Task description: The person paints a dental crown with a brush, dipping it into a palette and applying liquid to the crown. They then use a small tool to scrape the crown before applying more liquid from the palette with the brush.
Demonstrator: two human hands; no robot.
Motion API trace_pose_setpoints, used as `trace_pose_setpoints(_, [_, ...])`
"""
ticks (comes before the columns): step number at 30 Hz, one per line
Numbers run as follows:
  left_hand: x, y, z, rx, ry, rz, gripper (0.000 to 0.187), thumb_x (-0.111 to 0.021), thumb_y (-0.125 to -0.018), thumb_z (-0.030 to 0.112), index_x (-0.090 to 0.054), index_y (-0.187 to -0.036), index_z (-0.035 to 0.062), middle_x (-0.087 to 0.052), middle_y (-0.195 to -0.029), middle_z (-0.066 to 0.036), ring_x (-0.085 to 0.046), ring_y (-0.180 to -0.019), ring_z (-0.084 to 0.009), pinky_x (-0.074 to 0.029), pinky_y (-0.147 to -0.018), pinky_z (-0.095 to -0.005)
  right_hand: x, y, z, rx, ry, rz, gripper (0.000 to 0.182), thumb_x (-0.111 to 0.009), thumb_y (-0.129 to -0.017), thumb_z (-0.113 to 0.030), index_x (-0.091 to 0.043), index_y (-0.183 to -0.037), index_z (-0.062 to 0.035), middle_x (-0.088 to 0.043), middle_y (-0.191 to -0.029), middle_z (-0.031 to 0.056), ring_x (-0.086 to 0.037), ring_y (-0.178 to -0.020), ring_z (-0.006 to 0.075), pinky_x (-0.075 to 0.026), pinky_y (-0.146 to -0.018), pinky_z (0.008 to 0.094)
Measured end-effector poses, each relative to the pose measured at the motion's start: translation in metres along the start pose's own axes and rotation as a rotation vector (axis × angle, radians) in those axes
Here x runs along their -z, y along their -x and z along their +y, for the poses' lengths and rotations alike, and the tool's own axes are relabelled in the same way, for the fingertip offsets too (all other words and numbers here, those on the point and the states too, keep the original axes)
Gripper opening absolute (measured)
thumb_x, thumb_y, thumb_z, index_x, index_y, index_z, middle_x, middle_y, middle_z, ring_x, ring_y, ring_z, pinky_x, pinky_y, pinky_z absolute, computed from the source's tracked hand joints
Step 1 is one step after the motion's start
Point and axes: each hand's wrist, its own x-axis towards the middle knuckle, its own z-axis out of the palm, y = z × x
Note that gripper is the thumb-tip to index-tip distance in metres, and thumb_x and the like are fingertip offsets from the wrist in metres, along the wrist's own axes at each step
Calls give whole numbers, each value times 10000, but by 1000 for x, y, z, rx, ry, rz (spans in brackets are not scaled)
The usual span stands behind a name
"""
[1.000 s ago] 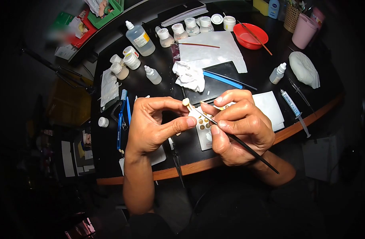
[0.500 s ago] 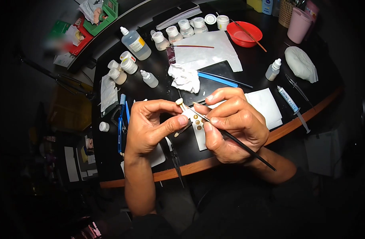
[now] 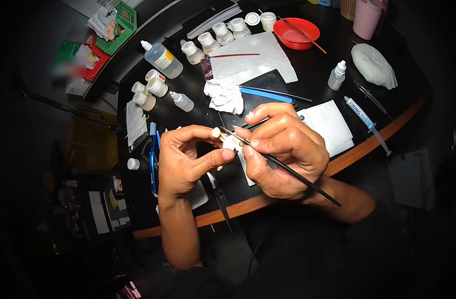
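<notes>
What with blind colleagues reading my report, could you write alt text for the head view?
Over a black table, a person's left hand holds a small pale piece, the right hand a slim dark tool, tip nearby. Beyond are crumpled tissue, lidded jars and a red bowl.

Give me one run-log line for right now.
left hand: holds pale piece | right hand: holds brush | brush tip: near piece, contact unclear | tissue: crumpled

The right hand (image 3: 290,152) holds a thin black brush (image 3: 292,173) in its grip.
</notes>
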Motion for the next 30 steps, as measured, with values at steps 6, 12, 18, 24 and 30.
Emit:
trace_pose_setpoints(6, [2, 1, 0, 31, 11, 12, 250, -842, -741, -41, -709, -953, -45, -729, -845, -115, -692, -763, -134, -549, -700, -249, -1, 2, 2, -21, -29, 16, 171, -717, -707, 79, -597, -777, -20, -649, -755, 92, -675, -870, 282, -557, -741, 347])
trace_pose_setpoints(12, [1, 1, 4, 70, 20, 18, 222, -836, -759, -25, -703, -934, -56, -721, -832, -114, -691, -745, -136, -557, -695, -253, 0, 2, 4, -35, -49, 12, 164, -706, -705, 87, -597, -771, -16, -649, -760, 92, -671, -865, 272, -554, -758, 349])
trace_pose_setpoints(18, [1, 1, 5, 73, 4, 18, 194, -827, -770, -21, -704, -915, -58, -720, -828, -112, -689, -748, -131, -553, -698, -247, 1, 0, 3, -22, -38, 4, 158, -705, -705, 84, -601, -776, -12, -652, -760, 97, -668, -859, 268, -553, -762, 355])
trace_pose_setpoints(24, [-1, 1, 7, 70, 7, 22, 171, -817, -779, -24, -705, -905, -56, -718, -819, -107, -681, -740, -125, -545, -699, -242, 5, -2, 3, 13, -37, -41, 154, -693, -726, 93, -591, -792, -2, -645, -771, 104, -656, -871, 268, -549, -789, 366])
trace_pose_setpoints(30, [-4, 0, 6, 16, -44, 43, 206, -847, -733, -25, -712, -888, -38, -714, -798, -88, -676, -760, -117, -530, -708, -235, 4, -1, 4, -24, -87, -26, 121, -690, -732, 67, -594, -782, 12, -643, -766, 114, -652, -880, 253, -559, -786, 352])
